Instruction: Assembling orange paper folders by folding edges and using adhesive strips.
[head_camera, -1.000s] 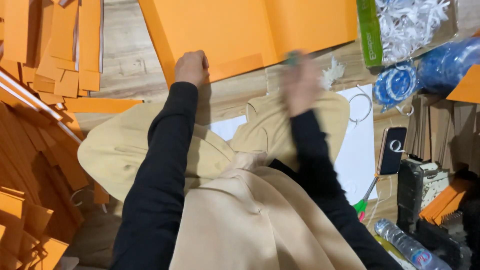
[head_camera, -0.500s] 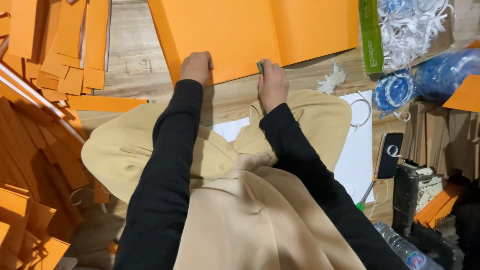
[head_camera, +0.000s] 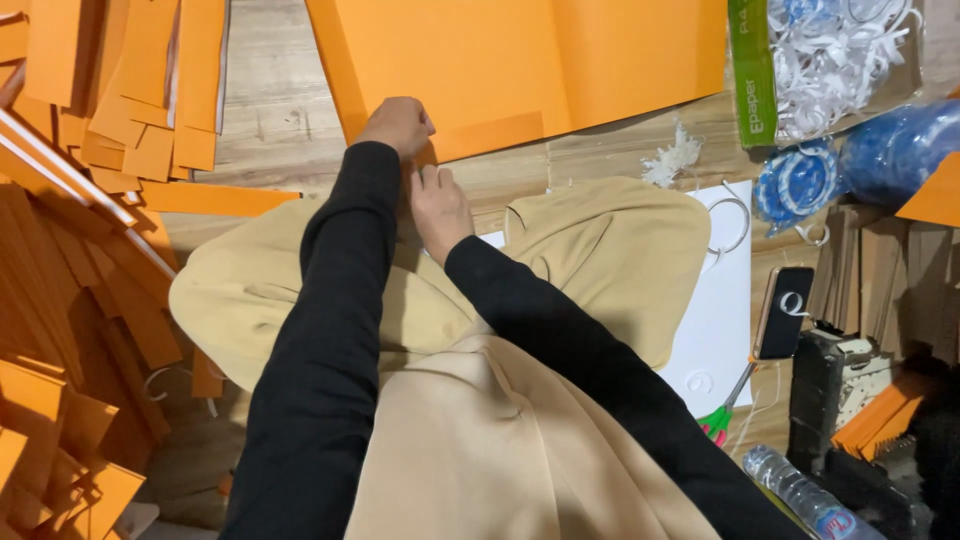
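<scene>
- One large orange paper sheet (head_camera: 520, 60) lies flat on the wooden floor (head_camera: 270, 120), long axis left to right, near edge toward the person's knees.
- Left hand (head_camera: 398, 124) curled, pressing the sheet's near corner.
- Right hand (head_camera: 440, 205) just beside it; grip: cannot tell.
- One phone (head_camera: 783, 312), one pair of scissors (head_camera: 722, 412), right.
</scene>
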